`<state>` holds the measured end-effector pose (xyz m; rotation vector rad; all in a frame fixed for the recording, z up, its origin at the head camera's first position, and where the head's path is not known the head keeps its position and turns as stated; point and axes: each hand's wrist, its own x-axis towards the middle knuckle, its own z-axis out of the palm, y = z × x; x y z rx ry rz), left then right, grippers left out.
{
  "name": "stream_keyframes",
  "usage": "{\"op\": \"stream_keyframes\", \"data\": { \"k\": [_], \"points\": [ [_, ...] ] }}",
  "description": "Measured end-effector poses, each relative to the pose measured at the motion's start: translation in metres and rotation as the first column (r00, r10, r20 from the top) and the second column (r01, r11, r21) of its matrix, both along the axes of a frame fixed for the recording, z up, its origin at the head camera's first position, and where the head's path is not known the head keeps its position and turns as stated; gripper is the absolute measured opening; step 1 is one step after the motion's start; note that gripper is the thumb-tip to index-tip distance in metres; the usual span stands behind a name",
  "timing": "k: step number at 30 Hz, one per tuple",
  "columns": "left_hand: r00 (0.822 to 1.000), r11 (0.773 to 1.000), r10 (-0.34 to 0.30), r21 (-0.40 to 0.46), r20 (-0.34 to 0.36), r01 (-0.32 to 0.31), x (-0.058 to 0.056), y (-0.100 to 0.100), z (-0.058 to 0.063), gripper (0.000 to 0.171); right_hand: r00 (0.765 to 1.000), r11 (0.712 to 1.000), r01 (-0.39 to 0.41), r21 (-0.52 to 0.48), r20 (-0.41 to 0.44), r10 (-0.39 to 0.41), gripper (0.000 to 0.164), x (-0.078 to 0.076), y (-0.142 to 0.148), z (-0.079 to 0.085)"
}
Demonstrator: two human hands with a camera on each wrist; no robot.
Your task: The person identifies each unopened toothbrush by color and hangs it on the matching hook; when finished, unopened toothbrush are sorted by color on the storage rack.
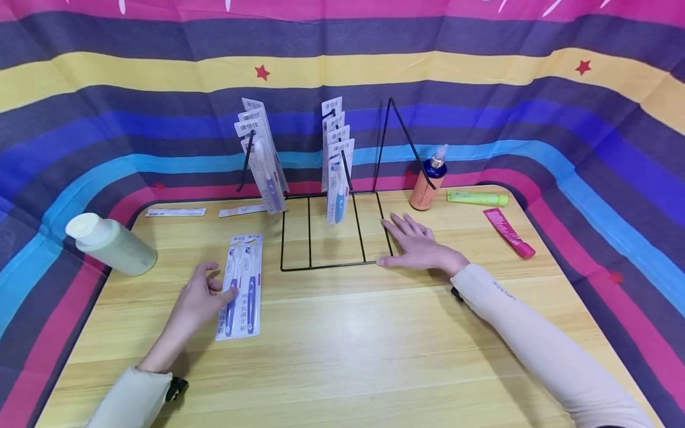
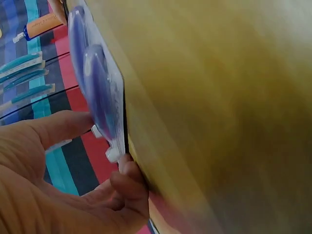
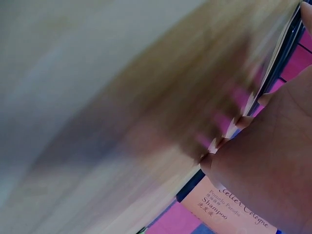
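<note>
Two packaged purple toothbrushes (image 1: 250,297) lie side by side on the table, their cards flat. My left hand (image 1: 200,297) is at the left pack (image 2: 100,87), its thumb over the blister and its bent fingers beside the card's edge. A gap shows between thumb and fingers. On the right, my right hand (image 1: 414,244) lies spread on the table, fingertips and thumb at the right side of a black wire rack (image 1: 337,265). Toothbrush packs hang on the rack's left hook (image 1: 267,172) and middle hook (image 1: 338,184); its right arm (image 1: 409,137) is bare.
Beyond my right hand stand an orange shampoo bottle (image 1: 423,189), a green tube (image 1: 476,198) and a magenta tube (image 1: 508,233). At left a pale green bottle (image 1: 120,246) is on the table. Two more packs (image 1: 175,212) lie near the back edge, before a striped cloth (image 1: 176,137).
</note>
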<state>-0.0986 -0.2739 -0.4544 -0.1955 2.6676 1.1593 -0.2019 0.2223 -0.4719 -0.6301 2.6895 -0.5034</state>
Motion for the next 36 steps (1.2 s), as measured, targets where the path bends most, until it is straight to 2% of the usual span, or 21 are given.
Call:
{"op": "stream_keyframes", "data": {
  "k": [8,12,16,19,23,26,28,32,34,36],
  "points": [
    [0.999,0.998,0.039,-0.04,0.002,-0.039,-0.002,-0.01,0.004,0.067,1.0,1.0,0.004,-0.004,0.0,-0.004,0.112,0.0,-0.002,0.0],
    [0.999,0.999,0.039,-0.003,-0.013,-0.04,-0.002,-0.022,0.001,0.064,1.0,1.0,-0.002,-0.002,0.005,0.002,0.113,0.0,-0.001,0.0],
    [0.998,0.998,0.054,0.023,-0.036,-0.053,-0.004,-0.03,0.0,0.051,1.0,1.0,-0.003,0.005,0.002,0.003,0.113,0.0,-0.001,-0.001],
    [0.994,0.994,0.097,0.058,-0.053,-0.094,-0.005,-0.034,0.0,0.04,1.0,1.0,-0.001,0.003,-0.002,0.002,0.113,0.0,-0.001,-0.001],
    [0.98,0.979,0.169,0.137,-0.108,-0.154,-0.005,-0.036,0.003,0.039,1.0,1.0,-0.002,0.0,-0.002,0.002,0.113,0.001,-0.001,0.0],
    [0.959,0.956,0.225,0.23,-0.171,-0.183,-0.005,-0.035,0.009,0.04,1.0,1.0,0.002,0.001,-0.003,-0.002,0.113,0.002,-0.002,0.0],
    [0.94,0.932,0.267,0.305,-0.214,-0.196,-0.005,-0.032,0.014,0.039,1.0,1.0,0.004,-0.001,-0.002,-0.004,0.113,0.002,-0.002,0.001],
    [0.889,0.871,0.359,0.446,-0.286,-0.208,-0.004,-0.022,0.028,0.037,1.0,1.0,0.002,-0.001,-0.002,-0.002,0.112,0.002,-0.002,0.001],
    [0.866,0.839,0.388,0.51,-0.315,-0.191,-0.002,-0.014,0.037,0.036,1.0,1.0,0.0,-0.001,-0.003,0.0,0.112,0.002,-0.002,0.001],
    [0.85,0.799,0.403,0.583,-0.339,-0.146,0.001,-0.005,0.046,0.034,1.0,1.0,0.0,-0.001,-0.003,0.0,0.112,0.002,-0.002,0.001]
  ]
}}
